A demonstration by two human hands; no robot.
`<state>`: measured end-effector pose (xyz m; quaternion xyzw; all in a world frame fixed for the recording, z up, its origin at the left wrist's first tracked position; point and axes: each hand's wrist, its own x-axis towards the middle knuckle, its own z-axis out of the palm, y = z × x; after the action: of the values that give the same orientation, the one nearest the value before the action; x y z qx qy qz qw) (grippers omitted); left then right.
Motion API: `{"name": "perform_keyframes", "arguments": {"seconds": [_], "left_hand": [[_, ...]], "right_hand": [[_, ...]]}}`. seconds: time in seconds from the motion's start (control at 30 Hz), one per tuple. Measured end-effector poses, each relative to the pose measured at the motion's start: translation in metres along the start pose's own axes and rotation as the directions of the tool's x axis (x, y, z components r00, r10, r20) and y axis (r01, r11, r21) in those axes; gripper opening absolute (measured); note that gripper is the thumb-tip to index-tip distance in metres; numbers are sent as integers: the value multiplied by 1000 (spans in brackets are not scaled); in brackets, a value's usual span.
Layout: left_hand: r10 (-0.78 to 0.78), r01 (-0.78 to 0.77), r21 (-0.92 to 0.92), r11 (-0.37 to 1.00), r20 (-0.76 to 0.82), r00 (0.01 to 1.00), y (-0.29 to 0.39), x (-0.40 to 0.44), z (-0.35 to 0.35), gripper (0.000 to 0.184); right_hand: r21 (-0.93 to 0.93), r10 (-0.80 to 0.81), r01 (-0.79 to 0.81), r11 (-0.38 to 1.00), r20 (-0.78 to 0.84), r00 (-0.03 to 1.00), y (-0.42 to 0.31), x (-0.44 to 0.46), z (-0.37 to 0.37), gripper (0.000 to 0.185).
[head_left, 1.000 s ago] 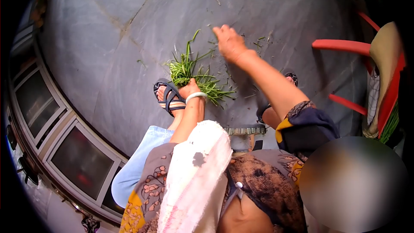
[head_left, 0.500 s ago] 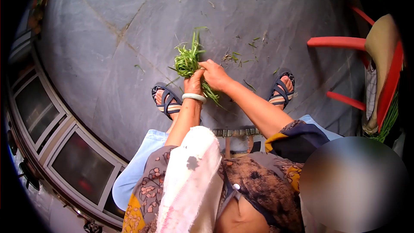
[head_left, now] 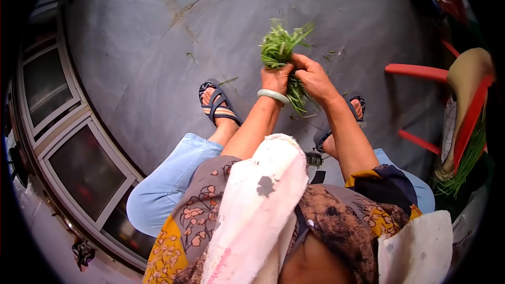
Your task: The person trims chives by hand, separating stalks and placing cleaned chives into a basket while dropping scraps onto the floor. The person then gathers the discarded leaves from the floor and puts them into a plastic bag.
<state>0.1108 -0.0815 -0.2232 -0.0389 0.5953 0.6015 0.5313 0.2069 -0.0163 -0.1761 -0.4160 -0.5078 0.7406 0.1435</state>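
Note:
A bunch of long, thin green leaves [head_left: 277,48] is held above the floor, its folded, tangled end pointing away from me. The loose tips hang out below, between my wrists. My left hand [head_left: 275,78], with a pale bangle on the wrist, is closed around the middle of the bunch. Close against it on the right, my right hand [head_left: 314,80] has its fingers curled, with thumb and forefinger pinching at the leaves beside my left fingers. Exactly which strands the right hand pinches is hidden.
Scraps of green [head_left: 330,54] lie on the grey tiled floor [head_left: 158,0]. A red-legged chair [head_left: 415,71] stands on the right, with more long green leaves [head_left: 468,163] beside it. Glass-panelled cabinet doors [head_left: 79,165] line the left. My sandalled feet [head_left: 214,101] flank the hands.
Both hands and the bunch now appear further right and higher in view, as the whole view has shifted. The bunch has turned slightly, and my right hand stays against the left.

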Motion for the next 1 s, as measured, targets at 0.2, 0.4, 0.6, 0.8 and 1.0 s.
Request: {"name": "perform_keyframes", "arguments": {"seconds": [0.2,0.4,0.6,0.8,1.0], "left_hand": [[110,-114,167,979,33,993,56,9,-45,14],[130,-137,173,975,48,990,144,17,-120,20],[204,-204,170,964,19,979,194,8,-131,27],[314,-308,181,934,-6,949,210,8,-132,19],[220,-220,21,975,-16,975,204,1,-124,18]], "right_hand": [[-66,72,-71,995,20,997,-38,-4,0,40],[-448,19,-17,894,2,1000,13,44,-13,37],[-788,121,155,596,278,953,86,65,100,39],[-762,-141,580,288,566,812,100,75,146,27],[-729,-184,683,36,667,722,132,44,141,19]]}}
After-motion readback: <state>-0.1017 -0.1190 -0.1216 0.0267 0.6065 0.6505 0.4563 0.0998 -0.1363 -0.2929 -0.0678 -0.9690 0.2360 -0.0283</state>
